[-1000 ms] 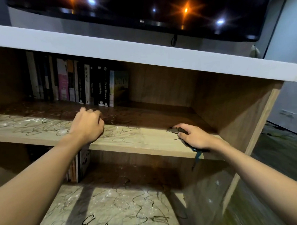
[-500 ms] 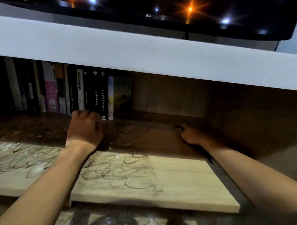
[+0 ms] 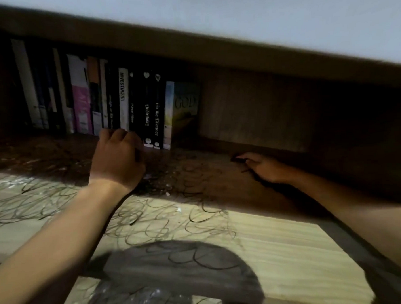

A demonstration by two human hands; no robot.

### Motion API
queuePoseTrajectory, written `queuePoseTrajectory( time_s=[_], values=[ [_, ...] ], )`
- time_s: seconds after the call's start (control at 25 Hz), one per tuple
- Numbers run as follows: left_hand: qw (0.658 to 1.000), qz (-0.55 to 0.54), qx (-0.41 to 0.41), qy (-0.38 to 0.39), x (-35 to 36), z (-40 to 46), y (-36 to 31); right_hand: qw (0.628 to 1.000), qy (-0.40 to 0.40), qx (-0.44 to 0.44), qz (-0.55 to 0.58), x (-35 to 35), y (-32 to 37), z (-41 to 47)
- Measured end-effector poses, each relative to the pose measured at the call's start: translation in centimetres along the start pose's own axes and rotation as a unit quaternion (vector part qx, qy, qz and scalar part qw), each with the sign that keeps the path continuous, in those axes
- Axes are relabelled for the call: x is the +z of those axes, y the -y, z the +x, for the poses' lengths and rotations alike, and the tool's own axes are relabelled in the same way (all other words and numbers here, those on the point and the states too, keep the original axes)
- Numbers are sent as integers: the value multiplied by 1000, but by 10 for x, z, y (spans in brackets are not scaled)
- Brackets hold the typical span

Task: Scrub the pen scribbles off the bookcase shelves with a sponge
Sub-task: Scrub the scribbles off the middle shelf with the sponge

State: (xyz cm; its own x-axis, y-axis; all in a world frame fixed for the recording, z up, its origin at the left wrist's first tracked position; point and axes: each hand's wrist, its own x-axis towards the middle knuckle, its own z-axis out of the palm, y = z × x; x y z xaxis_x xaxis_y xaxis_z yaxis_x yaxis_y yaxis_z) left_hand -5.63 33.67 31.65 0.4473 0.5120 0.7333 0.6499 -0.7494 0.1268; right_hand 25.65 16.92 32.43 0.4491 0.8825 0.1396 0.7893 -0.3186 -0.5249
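Scrubbing step: your right hand (image 3: 263, 168) presses a dark, barely visible sponge (image 3: 237, 158) onto the scribbled pale wooden shelf (image 3: 279, 245), deep in shadow; its grip cannot be told. Your left hand (image 3: 117, 160) rests curled, apparently empty. Next, work leftward across the scribbles (image 3: 152, 223).

Both forearms are bare from the lower edges of the view up to the wrists, with no sleeve, cuff or glove on either. The left hand (image 3: 117, 161) wears no ring, watch or band that can be seen, and its wrist is uncovered. The right hand (image 3: 265, 168) lies in deep shadow, so small details on its fingers (image 3: 249, 157) cannot be made out; its wrist too looks bare.
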Motion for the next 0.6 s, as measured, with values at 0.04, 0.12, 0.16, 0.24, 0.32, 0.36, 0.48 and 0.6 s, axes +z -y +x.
queuePoseTrajectory(
  time_s=[0.04, 0.12, 0.16, 0.24, 0.32, 0.36, 0.48, 0.6],
  values=[
    [1000, 6, 8, -2, 3, 1, -3, 999, -3, 40, -13, -4, -2, 12],
    [1000, 2, 25, 9, 8, 3, -7, 993, 12, 69, -92, 4, 11, 32],
    [999, -5, 30, 13, 9, 5, -8, 991, 16, 47, -125, 12, 25, 35],
    [1000, -6, 16, 4, 8, 5, -7, 989, 36, -41, -139, 31, 51, 22],
    [1000, -13, 2, -12, 7, 5, -4, 986, 76, -123, -81, 31, 55, -6],
    [1000, -14, 7, -16, 7, 4, -3, 983, 98, -150, -40, 25, 51, -21],
    [999, -14, 21, -33, 8, 3, -4, 986, 78, -145, -18, 2, 10, -21],
    [999, -25, 32, -23, 9, 3, -6, 1000, 25, -2, -3, -3, -7, 16]
  ],
)
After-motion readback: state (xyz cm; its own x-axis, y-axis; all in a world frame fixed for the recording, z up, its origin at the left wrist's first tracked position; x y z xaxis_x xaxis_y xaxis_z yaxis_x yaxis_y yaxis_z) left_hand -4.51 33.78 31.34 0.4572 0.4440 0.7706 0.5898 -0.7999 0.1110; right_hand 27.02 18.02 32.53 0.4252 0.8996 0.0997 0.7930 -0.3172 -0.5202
